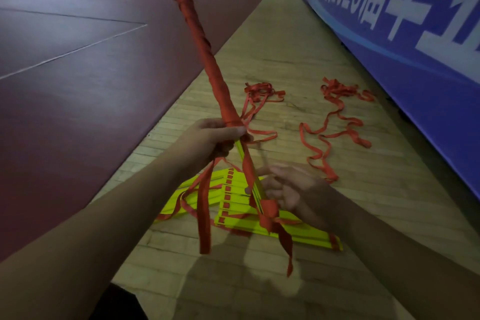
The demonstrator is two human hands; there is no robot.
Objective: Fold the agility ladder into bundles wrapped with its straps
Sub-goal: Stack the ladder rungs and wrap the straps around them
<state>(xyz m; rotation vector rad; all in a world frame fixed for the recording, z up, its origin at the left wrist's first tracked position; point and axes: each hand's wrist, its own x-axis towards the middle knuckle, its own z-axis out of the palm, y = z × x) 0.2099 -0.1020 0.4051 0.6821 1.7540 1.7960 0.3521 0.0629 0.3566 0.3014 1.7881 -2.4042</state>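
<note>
One red-wrapped bundle (207, 49) tight in left hand (213, 138); right hand (291, 187) loosely spread.

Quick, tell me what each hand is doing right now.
Left hand: gripping the strap-wrapped bundle.
Right hand: blurred beside the bundle's lower end; grip cannot be told.

Both forearms reach forward; the left hand (215, 138) is raised, gripping the wrapped bundle (207, 52); the right hand (291, 189) is lower, fingers loosely spread.

Pale wooden plank floor (298, 60) runs up the centre; a dark maroon sports mat (78, 73) fills the left, and a blue printed banner (405, 60) lines the right.
</note>
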